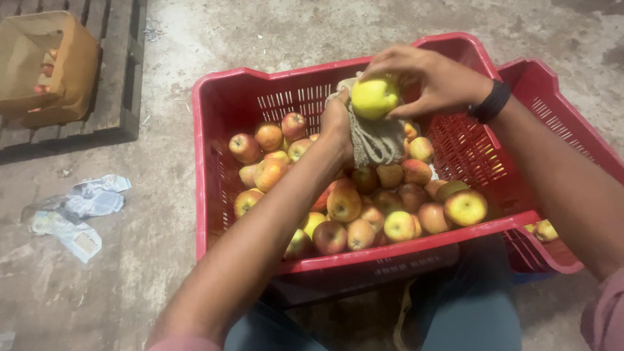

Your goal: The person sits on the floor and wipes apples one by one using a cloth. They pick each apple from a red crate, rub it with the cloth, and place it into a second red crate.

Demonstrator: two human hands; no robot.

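My right hand grips a yellow-green apple from above, over the far side of a red plastic crate. My left hand holds a beige cloth bunched just under and against that apple. The crate holds several red and yellow apples piled on its floor. A dark band sits on my right wrist.
A second red crate stands behind and to the right, with an apple in it. A brown cardboard box rests on a wooden pallet at top left. Crumpled paper lies on the concrete floor at left.
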